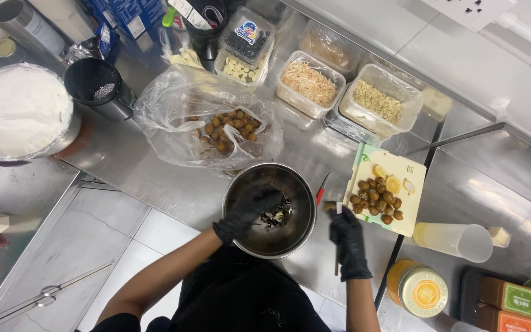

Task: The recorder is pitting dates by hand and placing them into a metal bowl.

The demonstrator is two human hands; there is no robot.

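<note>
Seen from above at a steel desk (pixel 155 178): left hand (pixel 247 212), black-gloved, reaching into a metal bowl (pixel 296 227) of dark peels and scraps, fingers curled, its grip hard to judge. Right hand (pixel 346 243), also gloved, closed around a knife handle beside the bowl, red-edged blade (pixel 322 188) pointing away. Just right, a pale cutting board (pixel 410 224) carrying small brown fruits (pixel 376 200) and lemon slices (pixel 387 179). Behind the bowl, a clear plastic bag (pixel 161 104) with more brown fruits. Best handled with blade kept clear of the reaching hand and scraps dropped well inside the rim.
</note>
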